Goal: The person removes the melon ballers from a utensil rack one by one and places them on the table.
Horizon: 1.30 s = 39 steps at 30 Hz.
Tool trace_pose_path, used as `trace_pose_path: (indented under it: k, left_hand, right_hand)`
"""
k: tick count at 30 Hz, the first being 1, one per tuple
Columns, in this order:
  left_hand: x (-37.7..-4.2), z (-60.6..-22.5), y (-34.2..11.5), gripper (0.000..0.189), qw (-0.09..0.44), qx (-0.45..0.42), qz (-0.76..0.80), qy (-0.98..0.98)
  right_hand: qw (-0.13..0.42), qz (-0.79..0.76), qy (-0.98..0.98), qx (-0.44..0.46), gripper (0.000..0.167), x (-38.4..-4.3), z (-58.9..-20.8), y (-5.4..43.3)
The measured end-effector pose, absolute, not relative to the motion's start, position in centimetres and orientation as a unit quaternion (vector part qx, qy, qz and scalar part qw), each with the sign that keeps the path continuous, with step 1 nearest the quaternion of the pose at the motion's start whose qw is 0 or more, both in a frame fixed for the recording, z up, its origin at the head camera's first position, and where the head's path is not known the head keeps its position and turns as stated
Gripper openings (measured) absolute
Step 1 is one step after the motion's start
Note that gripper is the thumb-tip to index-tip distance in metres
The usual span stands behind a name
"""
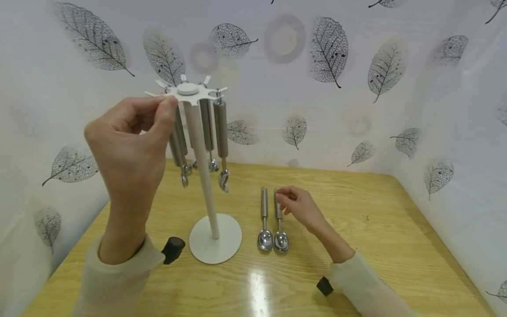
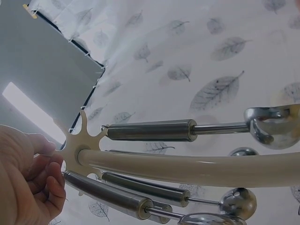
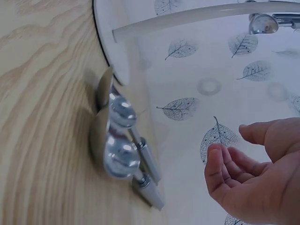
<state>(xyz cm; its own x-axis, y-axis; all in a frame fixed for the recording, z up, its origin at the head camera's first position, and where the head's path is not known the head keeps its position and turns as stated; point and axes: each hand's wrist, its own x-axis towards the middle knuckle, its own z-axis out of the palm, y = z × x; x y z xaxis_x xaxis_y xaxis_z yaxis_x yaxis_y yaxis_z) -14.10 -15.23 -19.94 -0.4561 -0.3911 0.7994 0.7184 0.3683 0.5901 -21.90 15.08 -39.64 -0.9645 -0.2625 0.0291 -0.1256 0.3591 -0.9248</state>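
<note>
A white rotating utensil stand [image 1: 203, 176] stands left of centre, its star-shaped top [image 2: 77, 145] carrying several hanging metal-handled scoops [image 1: 221, 132]. My left hand [image 1: 132, 145] pinches the near edge of that top between thumb and fingers. Two metal scoops [image 1: 265, 240] [image 1: 281, 243] lie side by side on the table, bowls toward me. Above the handle of the right-hand one hovers my right hand [image 1: 303, 209], its fingers loosely bent with nothing between them. In the right wrist view the hand [image 3: 255, 168] is apart from both scoops.
The wooden table [image 1: 356, 220] stretches to the right and front. Its back and sides are bordered by a white leaf-patterned curtain [image 1: 269, 88]. The stand's round base [image 1: 215, 253] rests just left of the lying scoops.
</note>
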Motion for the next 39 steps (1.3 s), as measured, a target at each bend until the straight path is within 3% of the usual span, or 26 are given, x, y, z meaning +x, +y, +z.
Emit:
trace_pose_path:
  k: [9,39]
  left_hand:
    - [-14.1,-19.9,-15.1,0.016,0.507,-0.122,-0.546,-0.655]
    - [-14.3,-20.1,-15.1,0.011,0.509,-0.125,-0.559,-0.642]
  right_hand:
    - [0.047,-0.566,0.806,-0.166,0.035,-21.9,-37.6,13.6]
    - [-0.081,-0.608,0.708,-0.35,0.034,-22.2,-29.4,5.4]
